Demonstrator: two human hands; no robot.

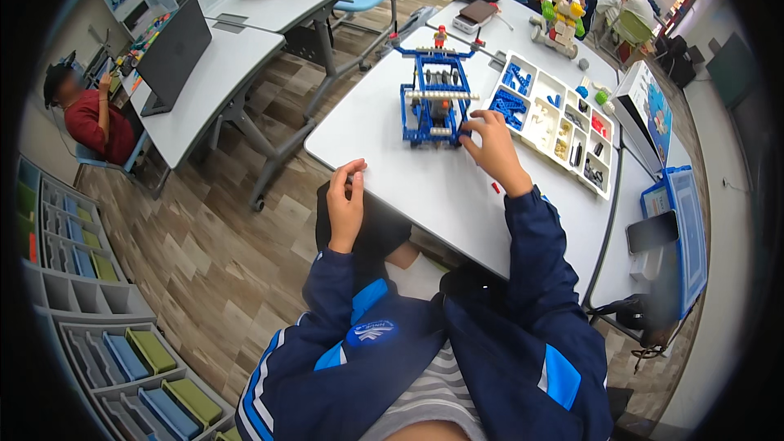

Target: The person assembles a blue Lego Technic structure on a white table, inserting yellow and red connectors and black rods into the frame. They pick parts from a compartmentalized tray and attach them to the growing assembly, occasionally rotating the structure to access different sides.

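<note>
A blue building-brick model [438, 106] stands upright on the white table, with light beams across its front and a small red-and-yellow figure [440, 37] on top. My right hand [495, 152] is at the model's lower right corner, thumb and fingers closed on a part there; the fingers hide that part. Near the table's front left edge, my left hand [346, 208] is raised with nothing in it, its fingers loosely bent and apart. A small red piece [496, 188] lies on the table below my right hand.
A white sorting tray [545, 153] with several compartments of bricks lies right of the model. Beyond are a box [645, 114], a blue-lidded bin [684, 237] and a brown case [476, 15]. Across the table a person handles another brick model [562, 24]. A laptop [175, 53] stands on another table.
</note>
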